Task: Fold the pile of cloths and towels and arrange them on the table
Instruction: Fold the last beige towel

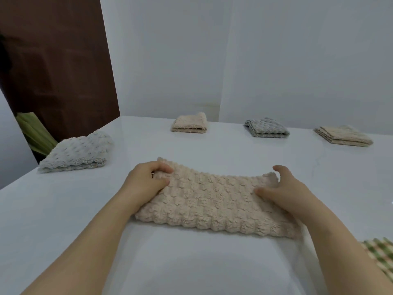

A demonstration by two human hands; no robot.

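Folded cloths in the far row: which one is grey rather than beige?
The grey cloth in the middle of that row; the left cloth and the right cloth flanking it are both beige.

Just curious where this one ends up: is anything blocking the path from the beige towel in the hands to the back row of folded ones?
Nothing visible. Only bare table lies between the beige towel and the back row, with free gaps between the folded cream towel, the grey towel and the tan towel.
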